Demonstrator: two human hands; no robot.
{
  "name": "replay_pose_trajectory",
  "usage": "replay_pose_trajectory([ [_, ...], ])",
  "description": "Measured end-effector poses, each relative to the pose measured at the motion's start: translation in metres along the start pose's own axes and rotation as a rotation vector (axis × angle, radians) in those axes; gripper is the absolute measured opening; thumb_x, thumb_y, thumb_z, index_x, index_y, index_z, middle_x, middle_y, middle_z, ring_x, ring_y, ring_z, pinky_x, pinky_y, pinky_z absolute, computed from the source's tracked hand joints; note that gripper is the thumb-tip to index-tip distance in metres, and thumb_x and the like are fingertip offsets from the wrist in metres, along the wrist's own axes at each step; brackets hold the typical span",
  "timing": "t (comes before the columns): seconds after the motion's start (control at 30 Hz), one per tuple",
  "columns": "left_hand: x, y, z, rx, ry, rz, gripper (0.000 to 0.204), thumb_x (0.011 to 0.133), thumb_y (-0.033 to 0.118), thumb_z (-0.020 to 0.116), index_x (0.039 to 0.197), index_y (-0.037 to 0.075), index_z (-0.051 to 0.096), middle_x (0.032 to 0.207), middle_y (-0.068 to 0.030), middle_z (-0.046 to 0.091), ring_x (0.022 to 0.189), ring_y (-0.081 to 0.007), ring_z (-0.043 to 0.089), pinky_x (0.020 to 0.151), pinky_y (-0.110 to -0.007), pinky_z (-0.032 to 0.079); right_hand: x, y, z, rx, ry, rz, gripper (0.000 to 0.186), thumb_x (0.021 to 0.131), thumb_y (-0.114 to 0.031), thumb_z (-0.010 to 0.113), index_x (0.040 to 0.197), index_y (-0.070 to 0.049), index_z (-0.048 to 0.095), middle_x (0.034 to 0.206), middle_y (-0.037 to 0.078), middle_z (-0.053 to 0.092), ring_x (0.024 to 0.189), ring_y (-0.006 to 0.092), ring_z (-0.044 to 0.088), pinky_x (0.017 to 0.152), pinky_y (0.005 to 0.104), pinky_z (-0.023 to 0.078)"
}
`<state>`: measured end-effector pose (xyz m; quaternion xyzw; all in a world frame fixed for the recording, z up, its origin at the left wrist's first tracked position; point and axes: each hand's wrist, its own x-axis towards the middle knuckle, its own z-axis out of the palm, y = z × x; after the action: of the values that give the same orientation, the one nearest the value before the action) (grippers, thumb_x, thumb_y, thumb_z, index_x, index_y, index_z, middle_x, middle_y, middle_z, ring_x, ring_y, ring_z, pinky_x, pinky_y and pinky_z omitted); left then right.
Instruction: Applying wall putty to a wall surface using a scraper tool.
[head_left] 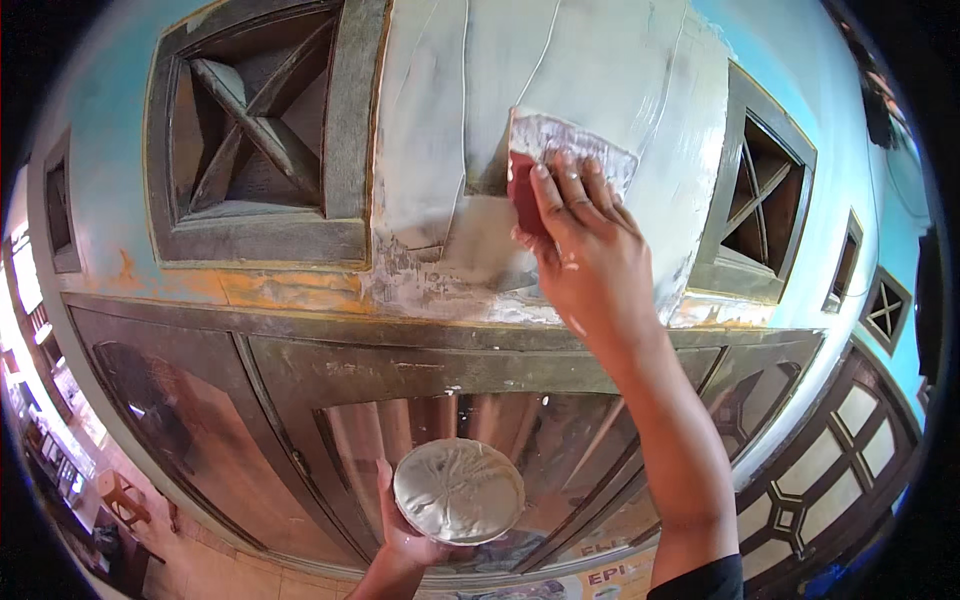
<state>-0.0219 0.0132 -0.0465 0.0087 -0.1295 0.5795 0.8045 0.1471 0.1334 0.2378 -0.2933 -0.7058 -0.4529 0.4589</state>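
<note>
My right hand [600,250] is raised against the wall, its fingers pressed flat over a dark red putty spreader [523,195]. White paste coats the upper part of the spreader, which lies against a pale, freshly coated patch of wall [590,60]. Thin raised ridges of filler run down this patch, and its lower edge is rough. Lower down, my left hand [410,540] cradles a round container filled with greyish-white putty [458,490]. Its thumb shows at the container's left side; the other fingers are hidden underneath. Specks of white stick to my right hand.
Wooden vents with crossed bars flank the patch, a large one [255,130] on the left and another [760,190] on the right. Below runs a dark wooden frame [430,365] with glass panes. A brown stool [124,498] stands on the tiled floor at lower left.
</note>
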Motion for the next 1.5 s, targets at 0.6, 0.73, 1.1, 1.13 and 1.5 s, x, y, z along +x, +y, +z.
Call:
replay_pose_trajectory([
  [0.6,-0.022,0.000,0.019,0.454,0.017,0.175,0.095,0.091,0.081,0.039,0.145,0.003,0.049,0.142,-0.0186,0.057,0.127,-0.0400,0.057,0.105,-0.059,0.047,0.017,0.004,-0.049,0.265,0.162,-0.039,0.042,0.088,-0.001,0.064,0.130,-0.005,0.064,0.130,0.018,0.066,0.123,0.0374,0.062,0.101,0.0448,0.053],
  [0.73,-0.026,-0.003,0.024,0.582,0.094,0.261,0.095,0.091,0.082,0.036,0.144,0.005,0.051,0.142,-0.0154,0.058,0.127,-0.0385,0.057,0.106,-0.058,0.045,0.088,0.046,-0.046,0.131,0.351,-0.161,0.040,0.089,-0.002,0.064,0.129,-0.010,0.066,0.128,0.015,0.067,0.122,0.0346,0.062,0.098,0.0422,0.055],
  [1.1,-0.023,0.009,0.018,0.609,0.104,0.273,0.098,0.091,0.084,0.034,0.146,0.005,0.049,0.146,-0.0180,0.054,0.130,-0.0408,0.053,0.107,-0.061,0.044,0.077,0.030,0.018,0.041,0.168,-0.112,0.046,0.092,-0.024,0.069,0.136,-0.011,0.062,0.142,0.011,0.060,0.133,0.0375,0.053,0.111,0.0471,0.044],
  [1.13,-0.023,0.007,0.021,0.562,0.095,0.251,0.097,0.091,0.083,0.035,0.146,0.004,0.049,0.145,-0.0187,0.054,0.130,-0.0409,0.053,0.107,-0.061,0.044,0.073,0.028,0.018,0.041,0.163,-0.112,0.046,0.092,-0.024,0.069,0.136,-0.011,0.062,0.142,0.011,0.060,0.133,0.0375,0.053,0.111,0.0471,0.044],
  [1.5,-0.009,0.009,0.018,0.353,0.012,0.156,0.097,0.090,0.084,0.036,0.146,0.007,0.048,0.144,-0.0181,0.054,0.127,-0.0414,0.056,0.104,-0.062,0.046,0.034,0.000,0.013,0.109,0.055,-0.021,0.051,0.086,-0.020,0.073,0.135,-0.011,0.063,0.143,0.012,0.059,0.136,0.0360,0.052,0.113,0.0490,0.042],
])
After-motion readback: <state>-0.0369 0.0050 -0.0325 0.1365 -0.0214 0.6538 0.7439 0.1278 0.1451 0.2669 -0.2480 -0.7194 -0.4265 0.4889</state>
